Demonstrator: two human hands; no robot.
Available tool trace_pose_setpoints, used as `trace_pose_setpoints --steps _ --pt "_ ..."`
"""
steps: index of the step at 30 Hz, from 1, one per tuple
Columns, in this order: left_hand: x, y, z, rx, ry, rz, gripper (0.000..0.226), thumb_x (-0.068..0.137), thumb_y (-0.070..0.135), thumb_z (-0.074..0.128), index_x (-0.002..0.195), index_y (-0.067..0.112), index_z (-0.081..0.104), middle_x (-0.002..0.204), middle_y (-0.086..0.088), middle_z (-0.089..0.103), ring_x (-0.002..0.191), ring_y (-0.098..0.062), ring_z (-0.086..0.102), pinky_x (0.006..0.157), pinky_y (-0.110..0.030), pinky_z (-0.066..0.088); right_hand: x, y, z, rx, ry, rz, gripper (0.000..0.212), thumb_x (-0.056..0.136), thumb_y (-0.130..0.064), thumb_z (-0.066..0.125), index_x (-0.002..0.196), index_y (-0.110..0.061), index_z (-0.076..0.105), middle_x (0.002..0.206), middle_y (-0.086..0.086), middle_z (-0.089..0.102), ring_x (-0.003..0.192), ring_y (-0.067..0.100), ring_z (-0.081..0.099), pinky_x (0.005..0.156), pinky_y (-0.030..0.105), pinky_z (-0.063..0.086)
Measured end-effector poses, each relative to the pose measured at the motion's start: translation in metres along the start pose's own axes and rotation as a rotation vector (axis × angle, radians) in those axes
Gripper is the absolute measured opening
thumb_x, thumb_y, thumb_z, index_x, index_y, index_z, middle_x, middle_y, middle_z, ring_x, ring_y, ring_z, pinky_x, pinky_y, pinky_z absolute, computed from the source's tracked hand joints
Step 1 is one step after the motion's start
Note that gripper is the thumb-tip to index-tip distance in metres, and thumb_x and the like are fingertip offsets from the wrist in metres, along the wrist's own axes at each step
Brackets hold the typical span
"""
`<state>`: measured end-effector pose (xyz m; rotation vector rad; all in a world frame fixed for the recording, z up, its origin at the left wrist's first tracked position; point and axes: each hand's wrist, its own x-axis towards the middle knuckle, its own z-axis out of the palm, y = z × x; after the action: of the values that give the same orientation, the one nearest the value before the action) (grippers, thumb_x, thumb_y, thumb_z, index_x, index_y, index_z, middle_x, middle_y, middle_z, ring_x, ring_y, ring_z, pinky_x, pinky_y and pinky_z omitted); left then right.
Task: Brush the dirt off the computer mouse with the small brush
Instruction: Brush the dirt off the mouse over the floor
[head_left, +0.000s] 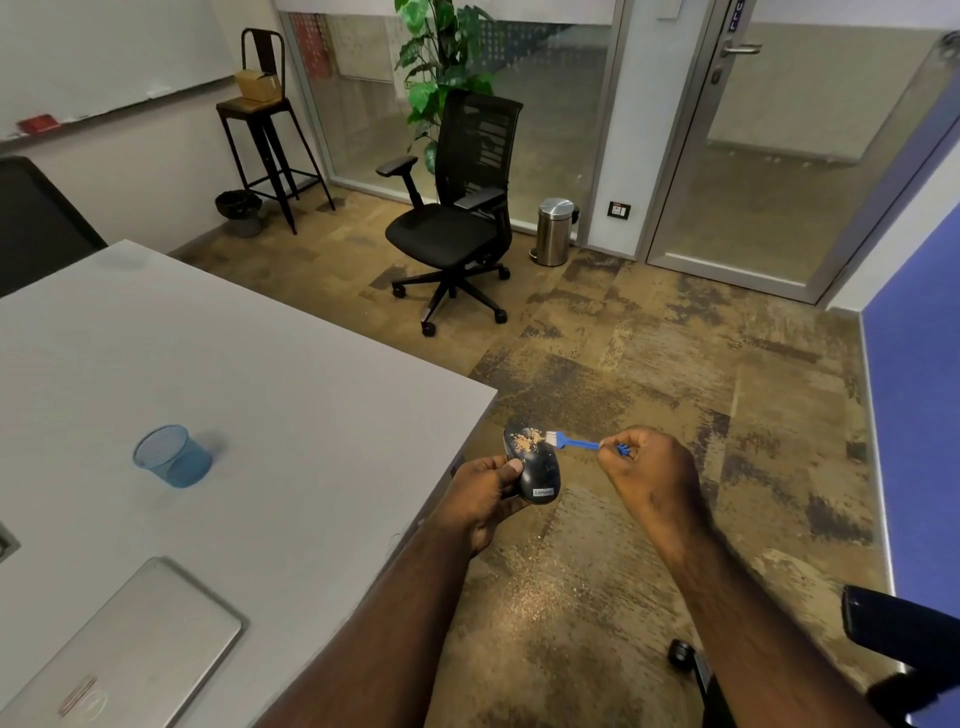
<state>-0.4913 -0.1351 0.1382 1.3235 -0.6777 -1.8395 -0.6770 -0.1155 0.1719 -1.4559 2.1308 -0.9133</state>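
Just off the grey bench's (260, 364) corner, the left hand (483, 493) grips a glossy, rounded black mouse (532, 465) speckled with tan grit; the right hand (649, 467) pinches a thin blue plastic brush (569, 442), its pale bristles touching the mouse.

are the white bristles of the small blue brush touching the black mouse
Touching: the head view shows the white bristles of the small blue brush pressed onto the black mouse's dirt-speckled front, with no gap.

Glossy, seemingly plastic mouse (532, 464)

Both forearms bare, no sleeves visible; left hand (480, 493), right hand (654, 475) bare, ungloved.
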Motion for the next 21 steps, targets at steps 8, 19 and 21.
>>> trace_pose_setpoints --steps 8,19,21 --pt "0.000 0.001 0.000 -0.016 -0.004 0.005 0.025 0.096 0.007 0.048 0.084 0.006 0.070 0.086 -0.011 0.072 0.083 -0.020 0.066 0.071 -0.032 0.056 0.001 -0.001 0.000 -0.009 0.002 -0.007 0.010 0.081 -0.032 0.068 0.074 -0.026 0.071 0.054 -0.012 0.062 0.045 0.004 0.054 0.039 0.017 0.031" --pt "-0.001 0.002 -0.005 -0.028 0.004 0.009 0.026 0.096 0.009 0.049 0.083 0.009 0.071 0.075 -0.003 0.077 0.077 -0.015 0.070 0.067 -0.029 0.057 0.004 0.010 -0.007 0.050 0.014 0.008 0.011 0.081 -0.032 0.068 0.080 -0.022 0.073 0.055 -0.008 0.066 0.041 0.005 0.054 0.033 0.018 0.037" --pt "-0.001 0.002 -0.004 -0.043 0.004 0.021 0.027 0.096 0.008 0.048 0.081 0.009 0.070 0.073 -0.003 0.076 0.077 -0.016 0.069 0.075 -0.033 0.057 0.001 0.011 -0.009 0.084 -0.024 -0.052 0.010 0.081 -0.030 0.070 0.078 -0.022 0.073 0.048 -0.014 0.062 0.037 0.000 0.051 0.032 0.014 0.033"
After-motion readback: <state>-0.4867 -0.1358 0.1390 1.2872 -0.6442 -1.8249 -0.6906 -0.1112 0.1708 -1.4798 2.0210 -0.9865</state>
